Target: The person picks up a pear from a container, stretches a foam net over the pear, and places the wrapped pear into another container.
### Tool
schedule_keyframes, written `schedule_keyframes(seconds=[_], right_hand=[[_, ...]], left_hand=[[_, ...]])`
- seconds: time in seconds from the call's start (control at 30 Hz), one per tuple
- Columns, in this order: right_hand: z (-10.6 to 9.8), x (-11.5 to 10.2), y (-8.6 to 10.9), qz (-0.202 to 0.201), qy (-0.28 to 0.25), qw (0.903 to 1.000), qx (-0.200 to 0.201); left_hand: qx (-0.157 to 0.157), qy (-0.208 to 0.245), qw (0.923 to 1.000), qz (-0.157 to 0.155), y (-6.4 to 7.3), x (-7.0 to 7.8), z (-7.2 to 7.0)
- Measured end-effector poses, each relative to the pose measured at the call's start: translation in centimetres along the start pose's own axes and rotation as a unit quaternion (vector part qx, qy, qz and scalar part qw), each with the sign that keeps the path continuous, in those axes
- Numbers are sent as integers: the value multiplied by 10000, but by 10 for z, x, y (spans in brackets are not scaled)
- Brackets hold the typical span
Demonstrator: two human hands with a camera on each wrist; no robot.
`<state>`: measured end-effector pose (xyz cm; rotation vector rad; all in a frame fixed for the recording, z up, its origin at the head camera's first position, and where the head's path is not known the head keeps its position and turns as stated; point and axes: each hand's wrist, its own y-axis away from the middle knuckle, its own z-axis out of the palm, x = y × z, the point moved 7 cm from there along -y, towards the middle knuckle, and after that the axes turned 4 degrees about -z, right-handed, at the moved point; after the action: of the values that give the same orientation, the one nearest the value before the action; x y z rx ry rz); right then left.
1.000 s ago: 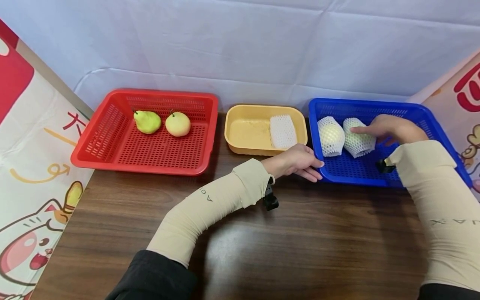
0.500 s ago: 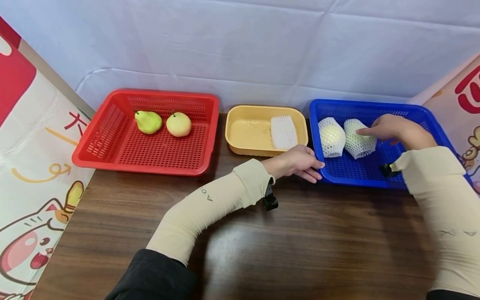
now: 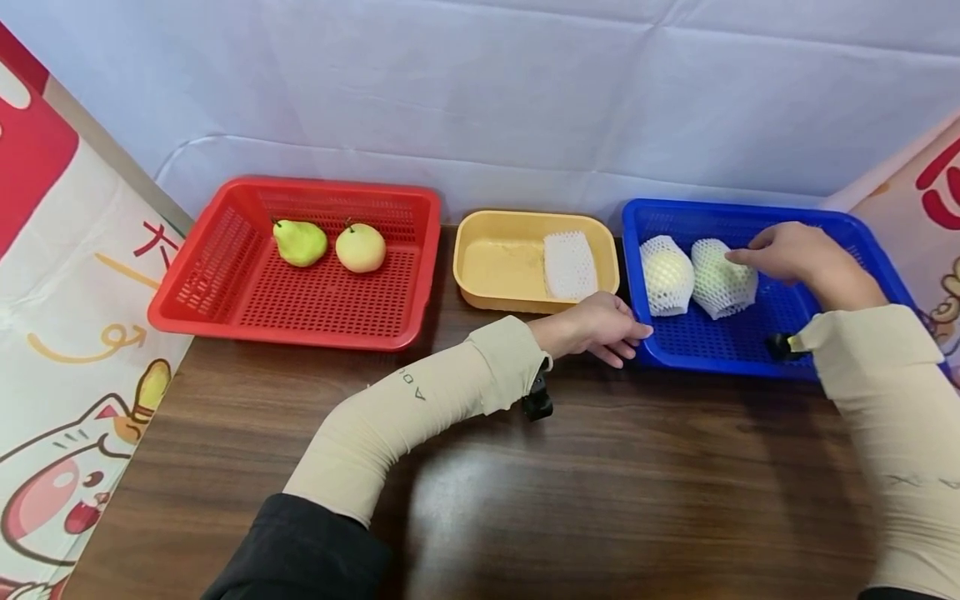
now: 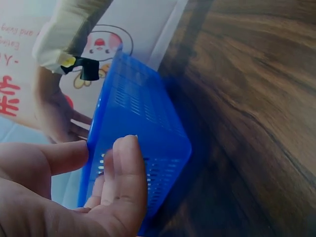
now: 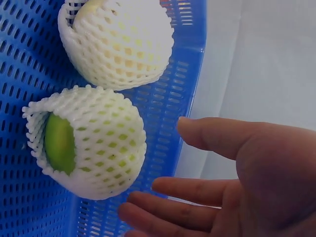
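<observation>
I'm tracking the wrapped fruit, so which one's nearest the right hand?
The greener foam-netted fruit in the blue basket, right of the paler one.

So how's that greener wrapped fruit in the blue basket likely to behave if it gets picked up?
The greener wrapped fruit would probably feel cushioned, since white foam netting covers most of it. It might slide partly out, as the netting gapes at one end. Its rounded shape suggests it could roll if nudged.

One netted fruit [image 5: 121, 42] cut off by right wrist view's top.
</observation>
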<state>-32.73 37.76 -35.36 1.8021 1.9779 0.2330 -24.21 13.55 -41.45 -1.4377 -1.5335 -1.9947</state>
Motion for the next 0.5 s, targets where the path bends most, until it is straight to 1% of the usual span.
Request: schedule_keyframes(seconds=[0.17, 0.3, 0.5], right_hand=[[-3, -2, 4, -1, -11, 9999, 140], [-8, -9, 9, -65, -29, 9993, 362], [-18, -22, 18, -247, 37, 9960, 855]], left_hand=[[84, -320, 9994, 95, 5, 2, 1], [190, -563, 9981, 162, 8, 4, 2], [521, -1073, 9929, -20, 10, 7, 1]])
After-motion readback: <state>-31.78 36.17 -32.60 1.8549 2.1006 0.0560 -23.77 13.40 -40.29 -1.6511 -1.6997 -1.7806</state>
